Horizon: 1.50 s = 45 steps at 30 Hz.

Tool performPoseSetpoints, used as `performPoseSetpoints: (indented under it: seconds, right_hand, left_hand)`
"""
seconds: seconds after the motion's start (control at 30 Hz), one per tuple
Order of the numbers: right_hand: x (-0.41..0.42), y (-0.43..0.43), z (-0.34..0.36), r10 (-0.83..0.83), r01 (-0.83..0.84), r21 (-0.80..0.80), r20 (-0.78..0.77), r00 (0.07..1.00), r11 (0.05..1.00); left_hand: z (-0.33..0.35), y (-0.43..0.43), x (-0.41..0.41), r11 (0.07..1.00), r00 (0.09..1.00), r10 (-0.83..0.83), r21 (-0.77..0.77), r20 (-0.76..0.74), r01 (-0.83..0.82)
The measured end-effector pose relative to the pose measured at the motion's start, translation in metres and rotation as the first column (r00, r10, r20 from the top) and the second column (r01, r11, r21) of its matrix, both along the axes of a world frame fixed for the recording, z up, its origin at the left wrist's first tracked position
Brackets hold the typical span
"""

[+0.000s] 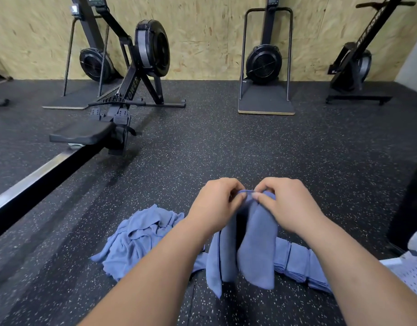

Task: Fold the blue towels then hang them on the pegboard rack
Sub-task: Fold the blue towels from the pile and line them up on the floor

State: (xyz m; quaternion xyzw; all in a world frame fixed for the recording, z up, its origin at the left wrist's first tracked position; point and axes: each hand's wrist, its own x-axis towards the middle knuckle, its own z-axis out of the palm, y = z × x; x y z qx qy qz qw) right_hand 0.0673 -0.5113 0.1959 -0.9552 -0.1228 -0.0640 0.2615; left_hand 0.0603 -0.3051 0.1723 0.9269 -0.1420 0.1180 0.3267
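Pinching the blue towel (259, 250) by its top edge, left hand (217, 203) beside right hand (290, 203), above the floor (226, 142), likely to hang it straight for folding; crumpled pile (137, 238) left, folded stack (297, 262) right.

Rowing machine (113, 114) on speckled floor (250, 147)

— What does the person wear?
— Little shows. The left forearm (160, 267) and right forearm (344, 267) are bare, as are the left hand (214, 204) and right hand (290, 203); the nails are short.
— Any cloth?
— A white mesh garment (412, 274), dotted with small holes, by the right arm.
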Motion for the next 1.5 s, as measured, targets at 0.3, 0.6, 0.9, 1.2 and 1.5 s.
performPoseSetpoints:
  seconds: [0.3, 0.6, 0.9, 1.2, 1.5]
  right_hand:
    - [0.005, -0.023, 0.013, -0.237, 0.243, -0.052, 0.107, 0.966, 0.969]
    - [0.014, -0.064, 0.008, -0.429, 0.439, -0.093, 0.115, 0.896, 0.893]
    - [-0.001, -0.005, -0.005, 0.057, -0.055, 0.029, -0.080, 0.995, 0.998]
    - [0.008, -0.002, -0.013, -0.134, 0.134, -0.086, 0.002, 0.991, 0.987]
    - [0.019, -0.038, -0.004, -0.263, 0.264, 0.000, 0.045, 0.964, 0.965]
  left_hand:
    - [0.003, 0.010, 0.004, 0.982, 0.983, 0.162, 0.108, -0.085, -0.152]
    - [-0.003, 0.031, 0.012, 0.986, 0.980, 0.164, 0.027, -0.109, -0.162]
    - [-0.003, -0.005, 0.002, 0.998, 0.998, -0.058, 0.026, 0.024, 0.057]
    - [-0.002, 0.006, 0.005, 0.979, 0.992, 0.120, 0.171, -0.027, -0.114]
    - [-0.007, 0.024, 0.011, 0.935, 0.952, 0.268, 0.280, -0.149, -0.219]
